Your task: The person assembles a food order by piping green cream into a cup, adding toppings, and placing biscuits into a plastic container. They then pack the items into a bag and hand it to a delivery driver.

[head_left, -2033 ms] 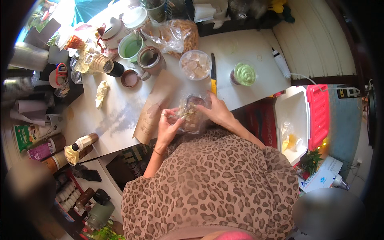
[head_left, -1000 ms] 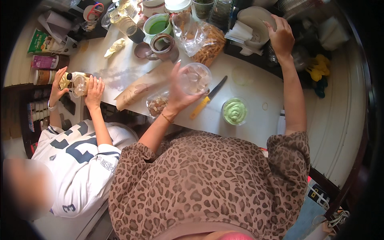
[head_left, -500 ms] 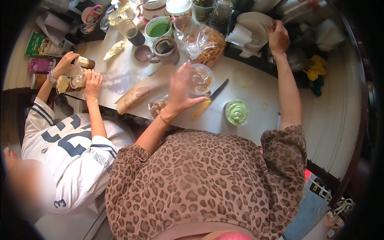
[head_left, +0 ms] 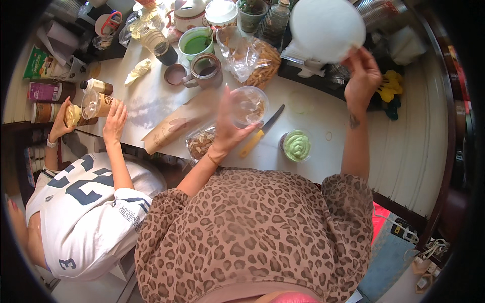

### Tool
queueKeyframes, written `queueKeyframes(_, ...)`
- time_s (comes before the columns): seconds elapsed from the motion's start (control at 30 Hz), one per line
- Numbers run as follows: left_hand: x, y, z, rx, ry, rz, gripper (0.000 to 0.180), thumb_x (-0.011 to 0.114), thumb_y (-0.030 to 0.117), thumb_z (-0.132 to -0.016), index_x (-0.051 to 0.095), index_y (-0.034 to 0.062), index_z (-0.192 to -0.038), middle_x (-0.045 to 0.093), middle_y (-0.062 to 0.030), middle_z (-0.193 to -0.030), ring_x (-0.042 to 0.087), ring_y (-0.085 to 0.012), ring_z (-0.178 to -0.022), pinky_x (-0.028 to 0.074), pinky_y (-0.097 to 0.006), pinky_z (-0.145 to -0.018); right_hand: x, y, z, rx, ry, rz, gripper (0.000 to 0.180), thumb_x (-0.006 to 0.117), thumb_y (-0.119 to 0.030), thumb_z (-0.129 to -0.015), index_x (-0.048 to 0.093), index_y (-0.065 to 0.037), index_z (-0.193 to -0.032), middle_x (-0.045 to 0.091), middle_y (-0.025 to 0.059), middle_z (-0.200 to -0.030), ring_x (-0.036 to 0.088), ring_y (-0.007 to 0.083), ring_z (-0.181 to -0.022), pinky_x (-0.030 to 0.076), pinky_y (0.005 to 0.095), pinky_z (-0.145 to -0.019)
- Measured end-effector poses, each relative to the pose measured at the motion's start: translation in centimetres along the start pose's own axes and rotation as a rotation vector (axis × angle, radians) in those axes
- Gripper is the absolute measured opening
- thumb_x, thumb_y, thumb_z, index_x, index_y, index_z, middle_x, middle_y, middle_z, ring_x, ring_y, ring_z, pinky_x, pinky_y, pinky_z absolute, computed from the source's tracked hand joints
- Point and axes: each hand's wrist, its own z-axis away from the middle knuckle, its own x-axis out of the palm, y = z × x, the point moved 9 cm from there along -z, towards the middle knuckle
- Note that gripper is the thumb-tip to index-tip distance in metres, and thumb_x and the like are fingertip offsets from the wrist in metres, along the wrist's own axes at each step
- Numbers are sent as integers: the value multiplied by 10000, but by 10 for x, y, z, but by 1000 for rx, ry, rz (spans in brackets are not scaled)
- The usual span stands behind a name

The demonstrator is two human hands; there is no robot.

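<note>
Head view: one-edge pinch, crowded cup

The right hand (head_left: 362, 77) pinches a white disc (head_left: 328, 30) by its near edge, the rest reaching ahead and left; held at one rim only, it could flop or slip. The left hand (head_left: 227, 127) has thumb and fingers spread beside a clear cup of icy lumps (head_left: 252, 104), blur hiding whether they touch; a careless sweep could tip that cup. By the left thumb lies a yellow-handled knife (head_left: 253, 142), which a brush could nudge toward the green-topped cup (head_left: 297, 145) farther right.
</note>
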Motion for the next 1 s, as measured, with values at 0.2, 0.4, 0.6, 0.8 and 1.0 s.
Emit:
queueKeyframes(0.2, -26, 23, 0, -456, 103, 248, 774, 718, 270, -746, 275, 13, -1326, 444, -149, -1231, 448, -202, -1127, 333, -302, -972, 74, 84, 128, 754, -684, -5, 152, 666, -85, -788, 642, -10, -918, 634, 28, -778, 571, 64, -654, 458, 191, -551)
queueKeyframes(0.4, -32, -31, 18, -479, 174, 229, 129, 588, 168, -874, 525, 56, -866, 545, 9, -832, 485, -44, -759, 396, -189, -675, 72, 80, 122, 521, -694, 248, 201, 683, -158, -774, 642, -13, -907, 639, 54, -797, 583, 102, -678, 460, 219, -582)
queueKeyframes(0.6, -22, -29, 19, -509, 136, 252, 183, 632, 190, -841, 555, 24, -846, 572, -1, -763, 512, -70, -703, 424, -208, -659, 150, 15, 53, -251, -678, 392, 140, 585, -49, -826, 614, 6, -952, 636, 87, -843, 624, 194, -824, 501, 284, -716)
queueKeyframes(0.8, -1, -12, 21, -510, 94, 226, 219, 614, 239, -861, 549, 30, -846, 573, 1, -740, 507, -58, -681, 415, -200, -623, 225, 94, 40, -441, -1309, 912, 210, 527, -66, -807, 604, -33, -999, 624, 167, -891, 596, 334, -829, 475, 391, -702)
queueKeyframes(1.0, -1, -10, 29, -549, 84, 268, 201, 610, 236, -863, 541, 48, -860, 570, 6, -732, 497, -39, -653, 402, -187, -579, 201, 65, 37, -195, -1467, 1098, 230, 553, -103, -784, 629, -60, -997, 643, 180, -871, 627, 318, -797, 499, 396, -688)
